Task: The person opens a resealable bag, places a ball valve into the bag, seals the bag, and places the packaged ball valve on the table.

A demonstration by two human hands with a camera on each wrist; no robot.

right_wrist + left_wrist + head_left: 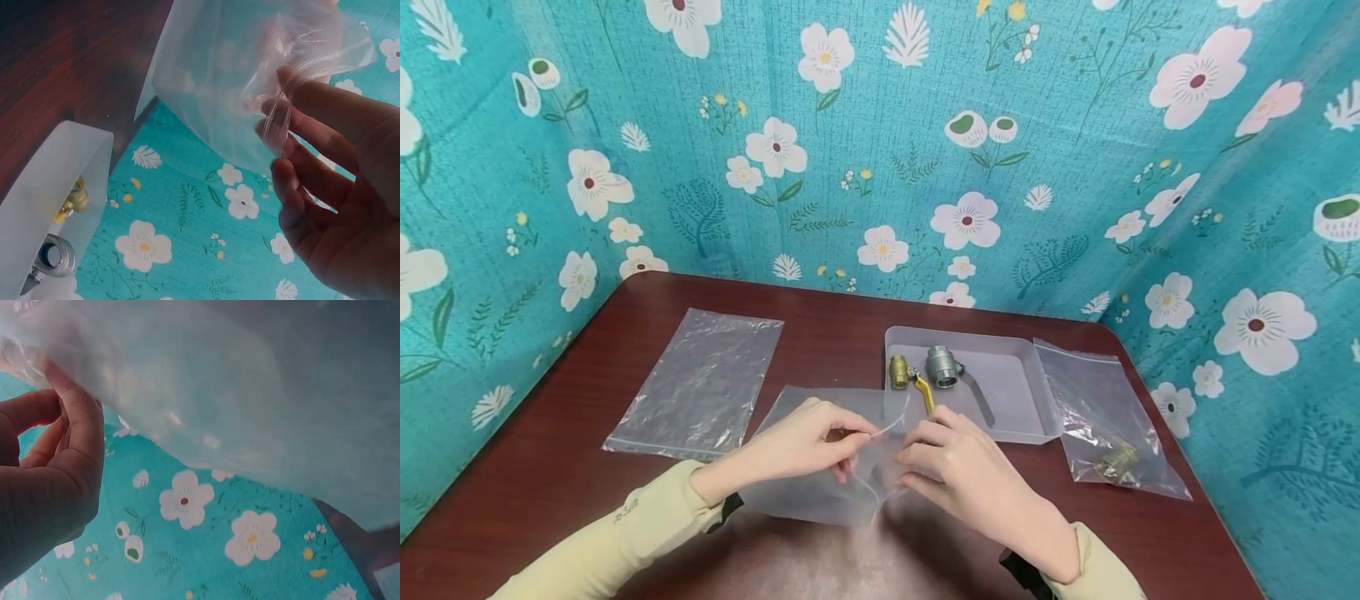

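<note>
Between my hands a clear zip-lock bag (831,500) is held up off the table, its zip edge toward the right. My left hand (808,442) pinches that edge between thumb and index finger. On the other side, my right hand (966,462) has its fingertips on the mouth of the bag; the right wrist view shows them gripping the zip strip (278,119). Seen from the left wrist, the hazy plastic (250,394) fills much of the picture. Nothing can be made out inside the bag.
Behind my right hand, a pale plastic tray (1018,375) holds a small brass ball valve (898,372) with a yellow lever and a larger grey ball valve (940,367). Another zip-lock bag (700,375) lies flat at left. At right, a bag (1097,392) contains a brass fitting (1117,461).
</note>
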